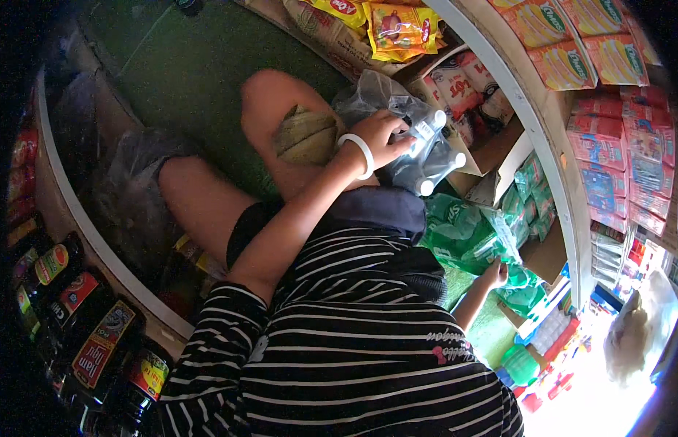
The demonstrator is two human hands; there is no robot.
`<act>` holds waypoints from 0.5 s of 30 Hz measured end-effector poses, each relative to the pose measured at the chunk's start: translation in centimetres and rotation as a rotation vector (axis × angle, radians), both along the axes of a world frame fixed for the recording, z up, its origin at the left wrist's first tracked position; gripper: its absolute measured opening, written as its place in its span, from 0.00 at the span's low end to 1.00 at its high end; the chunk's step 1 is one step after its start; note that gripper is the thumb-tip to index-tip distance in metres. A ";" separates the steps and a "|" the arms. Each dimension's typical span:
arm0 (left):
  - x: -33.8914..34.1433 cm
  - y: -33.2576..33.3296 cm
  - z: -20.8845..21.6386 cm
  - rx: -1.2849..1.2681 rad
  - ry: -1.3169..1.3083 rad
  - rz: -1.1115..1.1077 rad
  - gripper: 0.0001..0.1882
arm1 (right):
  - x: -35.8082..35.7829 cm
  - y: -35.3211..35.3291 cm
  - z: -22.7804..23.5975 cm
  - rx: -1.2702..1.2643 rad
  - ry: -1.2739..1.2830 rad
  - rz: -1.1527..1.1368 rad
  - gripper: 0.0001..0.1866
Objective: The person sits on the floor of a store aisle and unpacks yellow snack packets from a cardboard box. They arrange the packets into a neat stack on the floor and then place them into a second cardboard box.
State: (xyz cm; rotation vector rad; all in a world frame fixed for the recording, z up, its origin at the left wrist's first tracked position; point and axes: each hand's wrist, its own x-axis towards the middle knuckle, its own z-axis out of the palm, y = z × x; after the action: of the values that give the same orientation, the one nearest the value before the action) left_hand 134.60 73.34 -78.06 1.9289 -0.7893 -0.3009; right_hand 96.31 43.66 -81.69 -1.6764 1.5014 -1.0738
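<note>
Clear bottles (435, 162) just beyond green pack (455, 227), long axis approx. L–R, white caps (440, 119) to R. Hands apart: L hand (383, 140) on bottles, nearer; R hand (496, 273) at pack's R side; grips unclear, can't tell.

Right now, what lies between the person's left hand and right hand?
In the head view, white-capped clear bottles and green plastic packaging lie between the left hand and right hand.

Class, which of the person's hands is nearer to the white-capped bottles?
Left. The left hand is on the bottles; the right hand is away from them, farther right, touching the green bag.
</note>
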 end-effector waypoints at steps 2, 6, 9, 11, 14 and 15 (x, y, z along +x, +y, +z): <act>-0.2 -0.5 0.4 0.007 0.026 0.008 0.17 | -0.5 -0.7 -0.2 -0.093 0.217 0.042 0.21; -0.6 -0.3 -0.6 -0.017 -0.104 0.107 0.21 | 5.6 2.7 3.4 -0.673 1.072 -0.193 0.25; -0.8 -0.1 0.8 0.048 -0.145 0.201 0.23 | 13.6 7.1 7.9 -0.663 0.807 0.174 0.31; -0.7 -0.5 0.7 0.157 -0.102 0.064 0.23 | 18.2 10.6 8.2 0.137 0.638 0.576 0.36; -0.5 -0.8 1.4 0.193 -0.055 -0.054 0.23 | 23.1 13.8 6.6 0.445 0.683 0.799 0.41; -0.5 -0.5 1.0 0.194 -0.063 -0.049 0.23 | 23.7 13.6 5.8 0.471 0.662 0.755 0.41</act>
State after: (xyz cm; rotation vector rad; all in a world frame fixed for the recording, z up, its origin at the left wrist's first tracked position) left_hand 134.10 72.88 -77.04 2.1120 -0.8766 -0.3586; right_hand 119.97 57.22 -75.90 -2.0516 1.1439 0.2422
